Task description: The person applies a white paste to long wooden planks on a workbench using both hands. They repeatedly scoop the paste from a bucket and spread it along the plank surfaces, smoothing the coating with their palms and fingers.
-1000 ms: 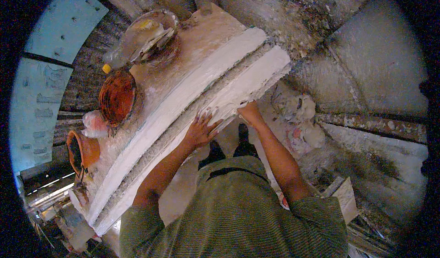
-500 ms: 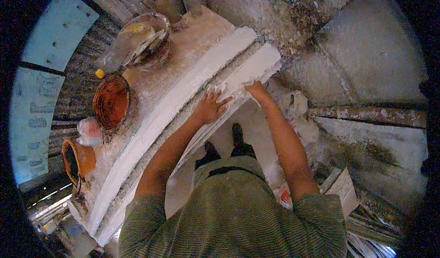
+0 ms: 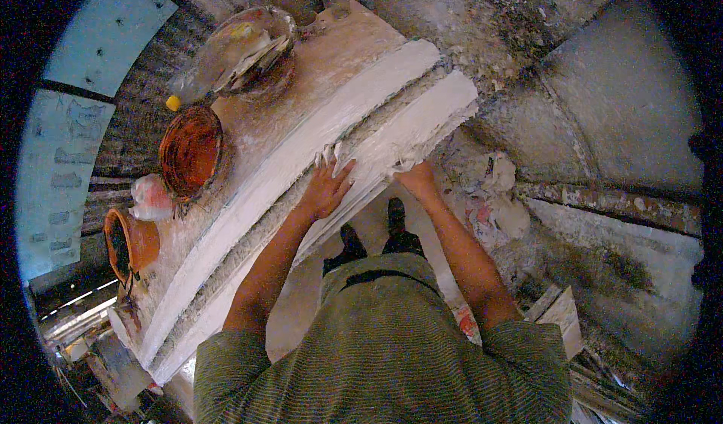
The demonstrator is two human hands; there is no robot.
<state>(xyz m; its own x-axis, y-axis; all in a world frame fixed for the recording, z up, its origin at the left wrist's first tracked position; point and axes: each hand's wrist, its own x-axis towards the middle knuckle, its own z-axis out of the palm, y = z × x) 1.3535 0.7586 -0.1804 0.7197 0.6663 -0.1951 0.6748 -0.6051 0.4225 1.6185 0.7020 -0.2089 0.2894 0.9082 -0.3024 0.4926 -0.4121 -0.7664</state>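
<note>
Two long, white, plaster-like strips lie side by side on the work table, with a rough grey gap between them. My left hand rests on the near strip, fingers spread and tips coated white, reaching toward the gap. Farther along the same strip, my right hand is at its near edge, fingers bent and pressed together with white paste on them. What they hold, if anything, is hidden. The far strip runs parallel, touched by neither hand.
On the table stand an orange-red bowl, an orange pot, a clear plastic bag and a basin with whitish pieces in it. A yellow-capped clear bottle lies beside the basin. A stained wall rises at right.
Both hands have slid back along the near strip, toward me and to the left. The view has shifted slightly. A smoother white surface shows where the hands were.
</note>
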